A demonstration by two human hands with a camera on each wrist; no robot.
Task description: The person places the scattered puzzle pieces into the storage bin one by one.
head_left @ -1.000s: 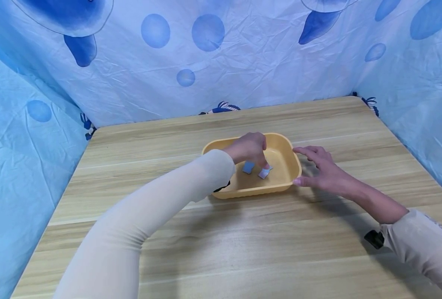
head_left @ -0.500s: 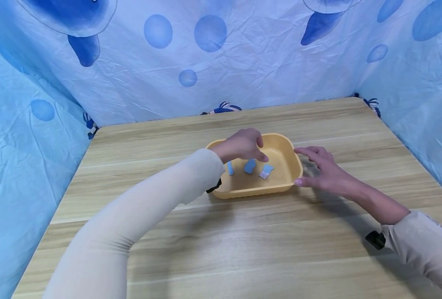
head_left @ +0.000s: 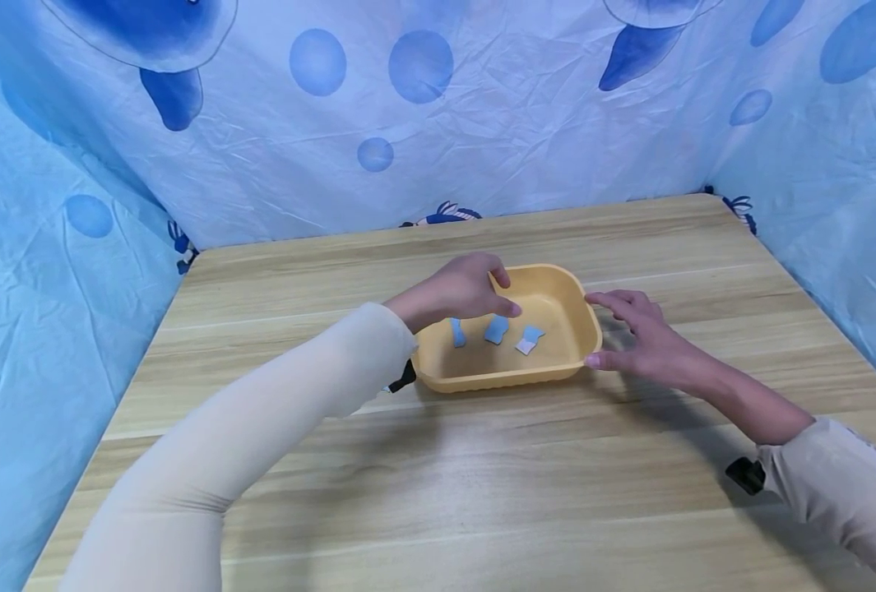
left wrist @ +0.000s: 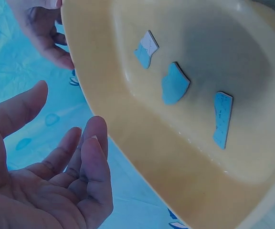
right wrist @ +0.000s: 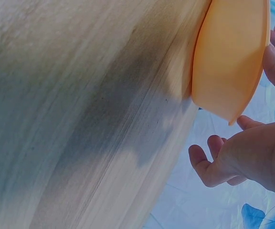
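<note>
A shallow yellow plastic tray (head_left: 504, 380) stands on the wooden table. On its floor lie three flat puzzle pieces, spaced apart: a blue and pale pink one (left wrist: 147, 49), a rounded blue one (left wrist: 175, 84) and a narrow blue one (left wrist: 222, 119). My left hand (head_left: 470, 286) hovers over the tray's far left part, thumb and fingers spread with nothing between them. At the tray's right end, my right hand (head_left: 641, 339) touches the rim with thumb and index finger set apart, the other fingers loosely bent.
The wooden tabletop (head_left: 482, 485) extends around the tray. A blue and white curtain (head_left: 482, 115) with printed sea animals and bubbles encloses the table at the back and both sides. Dark bands show at both sleeve cuffs.
My left hand has lifted from the pink and blue puzzle piece and drawn back to the left, uncovering the narrow piece. My right hand stays at the rim.
</note>
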